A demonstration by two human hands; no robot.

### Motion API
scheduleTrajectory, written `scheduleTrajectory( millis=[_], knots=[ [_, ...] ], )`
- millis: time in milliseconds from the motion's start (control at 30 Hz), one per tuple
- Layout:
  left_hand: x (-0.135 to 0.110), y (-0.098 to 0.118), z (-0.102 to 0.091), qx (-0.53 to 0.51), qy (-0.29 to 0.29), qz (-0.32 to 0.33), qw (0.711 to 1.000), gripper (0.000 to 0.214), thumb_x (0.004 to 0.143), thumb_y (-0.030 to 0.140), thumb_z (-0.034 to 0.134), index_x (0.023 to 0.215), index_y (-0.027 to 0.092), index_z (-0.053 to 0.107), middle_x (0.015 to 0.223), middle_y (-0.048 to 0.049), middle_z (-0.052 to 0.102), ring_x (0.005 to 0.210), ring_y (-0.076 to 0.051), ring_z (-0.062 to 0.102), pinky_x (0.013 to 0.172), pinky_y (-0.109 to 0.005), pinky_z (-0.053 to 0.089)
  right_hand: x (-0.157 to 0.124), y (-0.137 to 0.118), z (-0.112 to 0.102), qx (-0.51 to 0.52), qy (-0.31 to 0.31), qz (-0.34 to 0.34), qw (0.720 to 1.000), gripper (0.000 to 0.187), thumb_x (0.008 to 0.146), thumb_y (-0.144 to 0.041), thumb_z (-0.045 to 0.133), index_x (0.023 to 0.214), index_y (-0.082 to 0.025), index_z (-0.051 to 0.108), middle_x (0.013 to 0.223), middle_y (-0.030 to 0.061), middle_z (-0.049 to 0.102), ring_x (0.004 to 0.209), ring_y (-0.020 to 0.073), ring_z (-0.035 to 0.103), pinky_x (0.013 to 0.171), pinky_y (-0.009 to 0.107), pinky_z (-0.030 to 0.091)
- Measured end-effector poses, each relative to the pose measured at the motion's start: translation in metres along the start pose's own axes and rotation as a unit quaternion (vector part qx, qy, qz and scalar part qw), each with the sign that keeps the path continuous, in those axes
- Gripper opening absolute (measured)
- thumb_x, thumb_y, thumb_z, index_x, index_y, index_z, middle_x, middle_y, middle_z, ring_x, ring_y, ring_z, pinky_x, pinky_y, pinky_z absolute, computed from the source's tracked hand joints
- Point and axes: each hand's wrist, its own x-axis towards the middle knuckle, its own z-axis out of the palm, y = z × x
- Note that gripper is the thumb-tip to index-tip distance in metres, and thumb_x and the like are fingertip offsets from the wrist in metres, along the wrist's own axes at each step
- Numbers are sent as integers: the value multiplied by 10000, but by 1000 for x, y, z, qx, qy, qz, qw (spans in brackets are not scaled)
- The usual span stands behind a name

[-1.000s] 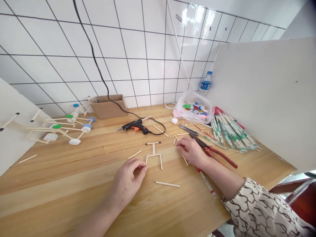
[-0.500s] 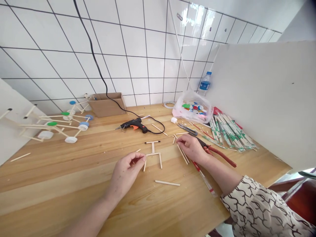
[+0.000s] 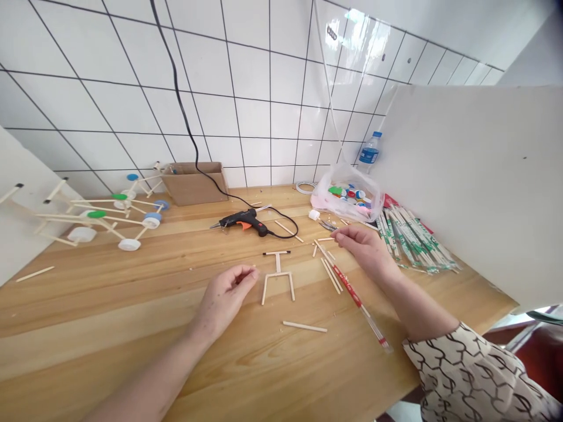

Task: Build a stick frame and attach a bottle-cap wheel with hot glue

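My left hand hovers just left of a small frame of wooden sticks, with thumb and fingers pinched together; anything between them is too small to make out. The frame lies flat, with a dark-tipped crosspiece at its top and two splayed legs. Over on the right, my right hand has its fingertips closed beside the small metal snips, partly covering them. Whatever those fingertips hold, I cannot make out. Under them lie cut stick pieces and a red-and-clear chopstick wrapper.
A black glue gun lies behind the frame, its cord trailing. At left stands a stick model with bottle-cap wheels, near a cardboard box. A bag of bottle caps, wrapped chopsticks and a water bottle occupy the right. One loose stick lies in front.
My left hand has come away from the stick frame. The right hand has moved right and up from the cut sticks towards the snips, and now hides the red-handled pliers. The view has shifted slightly.
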Motion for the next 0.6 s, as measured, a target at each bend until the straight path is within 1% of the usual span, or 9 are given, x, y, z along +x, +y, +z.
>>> scheduleTrajectory(
  millis=[67, 100, 200, 267, 300, 367, 433, 533, 600],
  knots=[
    [-3, 2, 0, 15, -2, 14, 1000, 315, 766, 459, 513, 823, 179, 646, 807, -15, 694, 730, -175, 607, 648, -248, 452, -3, -14, -4, 9, -16, 9, 1000, 222, 758, -342, 551, 809, -154, 657, 689, 5, 627, 606, 121, 528, 565, 237, 398],
    [-5, 4, 0, 24, -1, 22, 999, 310, 767, 454, 509, 813, 179, 645, 782, -13, 690, 705, -173, 604, 645, -253, 456, -3, -21, -6, 4, -29, 3, 1000, 223, 765, -337, 552, 830, -152, 658, 707, 7, 631, 612, 119, 528, 565, 235, 395],
    [-9, 8, 1, 49, 1, 44, 998, 304, 781, 444, 488, 805, 182, 639, 719, -6, 668, 635, -166, 585, 605, -257, 456, 5, -35, -7, -30, -54, -51, 997, 214, 765, -306, 561, 863, -146, 664, 726, 12, 641, 632, 118, 535, 582, 237, 401],
    [-12, 7, 1, 63, 1, 63, 996, 298, 796, 436, 472, 805, 185, 632, 691, -4, 654, 608, -162, 572, 586, -258, 451, 18, -39, -3, -58, -62, -92, 992, 206, 765, -273, 554, 880, -143, 665, 754, 19, 655, 662, 123, 554, 610, 242, 418],
    [-12, 6, 2, 69, 2, 76, 995, 290, 803, 427, 468, 806, 186, 628, 692, -5, 652, 609, -161, 571, 585, -258, 451, 26, -39, -1, -79, -63, -101, 990, 206, 770, -258, 542, 889, -143, 664, 763, 19, 660, 675, 125, 565, 620, 243, 425],
    [-13, 3, 3, 74, 3, 104, 992, 267, 813, 402, 465, 811, 186, 623, 724, -11, 654, 634, -161, 579, 599, -254, 453, 43, -36, 6, -146, -55, -85, 984, 206, 785, -244, 515, 893, -149, 663, 726, 7, 657, 654, 122, 574, 599, 234, 429],
    [-13, 0, 4, 76, 2, 124, 989, 247, 821, 376, 465, 825, 185, 621, 764, -18, 658, 672, -160, 590, 621, -250, 458, 62, -28, 11, -182, -44, -67, 980, 199, 786, -215, 516, 904, -147, 661, 754, 14, 661, 681, 129, 585, 608, 234, 437],
    [-14, -3, 3, 81, -5, 133, 988, 235, 832, 358, 461, 838, 183, 618, 771, -22, 654, 701, -158, 595, 641, -247, 460, 88, -9, 18, -233, -30, -36, 971, 197, 789, -154, 524, 936, -127, 652, 841, 46, 666, 768, 146, 600, 688, 255, 457],
    [-14, -3, 3, 86, -10, 130, 988, 231, 834, 353, 462, 839, 182, 616, 779, -25, 652, 710, -158, 596, 642, -246, 461, 103, 4, 22, -270, -34, -13, 962, 198, 794, -150, 549, 968, -114, 638, 908, 74, 657, 827, 167, 603, 742, 289, 470]
  ],
)
